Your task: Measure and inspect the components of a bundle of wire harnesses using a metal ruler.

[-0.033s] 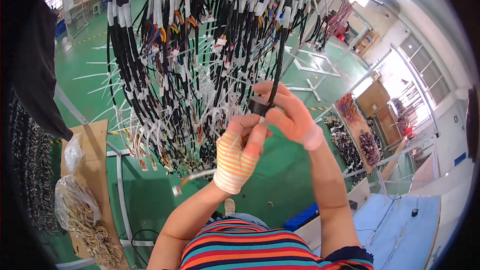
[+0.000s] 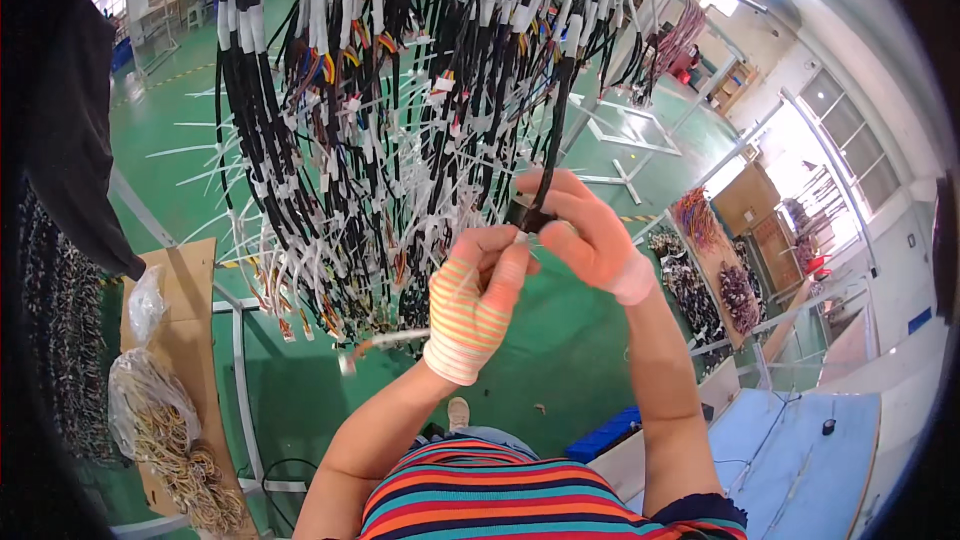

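So the thing in hand is a black cable (image 2: 550,165), just right of the frame's centre, dangling from the top. It's matte and fairly thick, running nearly straight with a slight lean. At its lower end there's a stubby dark piece (image 2: 535,221), blurry and half covered by fingers, so can't tell exactly what it is. A small pale tip (image 2: 521,237) pokes out right under that.

Grip-wise: the right hand (image 2: 592,238), in a pinkish glove, has its fingers curled around the cable and the dark piece. The left hand (image 2: 470,308), in a yellow-and-orange striped glove, is pinching the pale tip between thumb and fingers.

Count time: two hands, one cable between them, one dark piece, one pale tip. Also one white lead (image 2: 400,337) sticking out left of the left wrist, its end smeared. The hanging harnesses (image 2: 375,130) filling the upper middle are way too many to count. Plus one cardboard sheet (image 2: 200,290) at left, one blue bin (image 2: 603,435) lower right of centre, and one visible shoe (image 2: 458,412) at bottom middle.
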Tool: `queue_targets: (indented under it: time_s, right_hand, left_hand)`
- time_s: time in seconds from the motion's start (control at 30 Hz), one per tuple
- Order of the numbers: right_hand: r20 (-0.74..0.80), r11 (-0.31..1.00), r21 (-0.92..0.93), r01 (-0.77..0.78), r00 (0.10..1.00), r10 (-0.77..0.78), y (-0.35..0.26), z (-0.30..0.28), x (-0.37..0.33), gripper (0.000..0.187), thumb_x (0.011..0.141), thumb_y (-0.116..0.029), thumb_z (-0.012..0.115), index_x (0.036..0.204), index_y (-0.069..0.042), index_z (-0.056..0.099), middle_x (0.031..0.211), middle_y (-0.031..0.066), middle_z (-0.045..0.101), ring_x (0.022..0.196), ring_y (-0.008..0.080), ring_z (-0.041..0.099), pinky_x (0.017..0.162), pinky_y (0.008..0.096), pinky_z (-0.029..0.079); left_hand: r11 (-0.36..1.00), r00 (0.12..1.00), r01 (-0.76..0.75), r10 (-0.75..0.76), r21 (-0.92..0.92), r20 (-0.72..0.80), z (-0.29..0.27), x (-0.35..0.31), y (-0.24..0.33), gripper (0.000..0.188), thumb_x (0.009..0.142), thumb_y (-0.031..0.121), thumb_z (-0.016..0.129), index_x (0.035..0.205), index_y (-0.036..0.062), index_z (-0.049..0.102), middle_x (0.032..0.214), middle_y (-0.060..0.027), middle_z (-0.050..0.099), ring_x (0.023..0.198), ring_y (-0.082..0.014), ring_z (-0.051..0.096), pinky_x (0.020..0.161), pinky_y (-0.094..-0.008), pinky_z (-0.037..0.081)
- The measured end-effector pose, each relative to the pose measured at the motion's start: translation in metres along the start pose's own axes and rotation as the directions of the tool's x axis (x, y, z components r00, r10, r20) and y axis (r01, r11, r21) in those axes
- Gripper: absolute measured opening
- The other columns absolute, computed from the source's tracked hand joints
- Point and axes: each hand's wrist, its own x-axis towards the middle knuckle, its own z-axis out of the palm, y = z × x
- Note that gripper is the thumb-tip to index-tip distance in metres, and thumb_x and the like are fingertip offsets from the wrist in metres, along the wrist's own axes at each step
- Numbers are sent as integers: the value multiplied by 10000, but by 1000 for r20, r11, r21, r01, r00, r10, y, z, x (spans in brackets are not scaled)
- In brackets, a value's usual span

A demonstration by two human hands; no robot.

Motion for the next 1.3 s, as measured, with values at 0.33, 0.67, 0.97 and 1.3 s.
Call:
queue_targets:
  time_s: [0.33,0.67,0.97,1.3]
  right_hand:
    - [-38,885,-8,-466,884,466,-72,-3,-19,243,838,-141,665,1004,23,595,863,110,588,830,222,603,743,311,486]
    - [-365,897,152,-416,819,442,-48,26,-3,503,671,-189,840,982,-22,481,868,60,598,773,108,598,662,275,502]
    - [153,846,384,-369,929,335,-12,13,38,200,807,-145,687,936,-1,633,904,39,614,877,126,573,777,298,473]
    - [180,979,16,-203,964,197,-22,-10,4,209,871,-219,618,821,-18,591,818,75,565,789,197,603,639,329,493]
  left_hand:
    - [926,957,-276,288,259,-10,1,2,-8,124,916,65,587,1034,27,582,768,-86,638,622,-122,573,555,-271,468]
    - [782,934,-343,344,520,97,-3,-2,-10,154,915,43,587,1065,5,591,781,-19,629,674,-69,500,622,-234,460]
    - [849,923,-381,370,366,103,4,1,-3,123,904,35,590,1025,17,585,724,-110,638,581,-158,575,552,-287,465]
    - [954,974,-202,172,222,149,-9,8,-3,122,928,84,587,1024,9,593,813,-97,677,687,-102,606,617,-253,491]
